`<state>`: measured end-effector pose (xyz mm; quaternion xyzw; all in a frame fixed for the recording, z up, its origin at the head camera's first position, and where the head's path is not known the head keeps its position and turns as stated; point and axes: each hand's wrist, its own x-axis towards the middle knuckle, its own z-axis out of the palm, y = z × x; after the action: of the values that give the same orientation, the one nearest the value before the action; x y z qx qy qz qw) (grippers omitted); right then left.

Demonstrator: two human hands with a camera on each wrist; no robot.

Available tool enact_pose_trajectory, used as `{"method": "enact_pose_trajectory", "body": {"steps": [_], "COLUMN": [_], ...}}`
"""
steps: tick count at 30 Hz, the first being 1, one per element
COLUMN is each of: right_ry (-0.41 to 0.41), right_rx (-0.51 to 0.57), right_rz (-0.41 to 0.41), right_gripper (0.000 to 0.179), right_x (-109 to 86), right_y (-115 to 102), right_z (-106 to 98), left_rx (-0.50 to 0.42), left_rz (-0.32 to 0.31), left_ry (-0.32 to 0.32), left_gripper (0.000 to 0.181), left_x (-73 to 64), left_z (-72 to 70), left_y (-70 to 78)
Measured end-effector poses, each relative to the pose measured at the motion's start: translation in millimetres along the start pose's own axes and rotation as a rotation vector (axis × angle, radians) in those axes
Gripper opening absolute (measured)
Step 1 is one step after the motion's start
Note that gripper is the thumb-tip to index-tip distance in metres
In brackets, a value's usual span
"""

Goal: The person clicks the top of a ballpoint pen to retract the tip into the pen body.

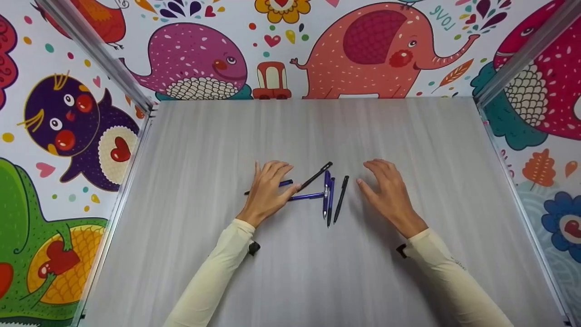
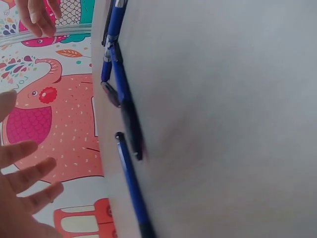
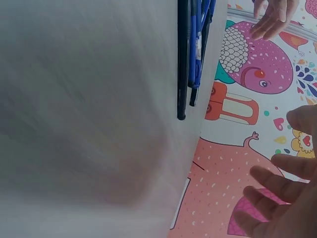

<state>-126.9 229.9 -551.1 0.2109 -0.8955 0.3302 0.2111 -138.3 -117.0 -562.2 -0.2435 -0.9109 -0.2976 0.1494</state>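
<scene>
Several pens lie loosely together on the table. My left hand [image 1: 267,190] hovers over the left side of the group with its fingers spread and relaxed. Partly covered by it is a blue pen [image 1: 286,183]. A horizontal blue pen [image 1: 307,196] and a slanted black pen [image 1: 316,176] extend out from near its thumb. Two blue pens, one at the left [image 1: 325,195] and one at its right [image 1: 331,202], lie side by side, pointing toward me. Beside them rests another black pen [image 1: 341,200]. My right hand [image 1: 386,190], fingers apart and holding nothing, is to the right of this pen.
The grey wood-grain table [image 1: 290,281] is bounded by panels printed with cartoon animals [image 1: 363,50] at the back and sides. Metal rails [image 1: 522,54] run along the panel corners. Small dark wrist cameras [image 1: 254,247] sit at both sleeves.
</scene>
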Motion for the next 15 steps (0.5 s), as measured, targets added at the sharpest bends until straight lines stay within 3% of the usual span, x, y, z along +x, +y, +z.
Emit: {"method": "enact_pose_trajectory", "body": {"steps": [7,15], "right_ry": [0.028,-0.002], "right_rx": [0.052,0.130], "right_rz": [-0.023,-0.020], "right_gripper": [0.039,0.036], "right_x": [-7.3,-16.2], "right_y": [-2.3,-6.6], "right_z": [14.7,30.6], "left_rx": [-0.066,-0.151], "left_rz": [0.013,0.008], "left_ry": [0.034,0.063], "left_gripper": [0.043,0.037], "left_x": [-15.2,-33.9], "left_z": [8.4,15.9], "left_y": [-3.8,-9.1]}}
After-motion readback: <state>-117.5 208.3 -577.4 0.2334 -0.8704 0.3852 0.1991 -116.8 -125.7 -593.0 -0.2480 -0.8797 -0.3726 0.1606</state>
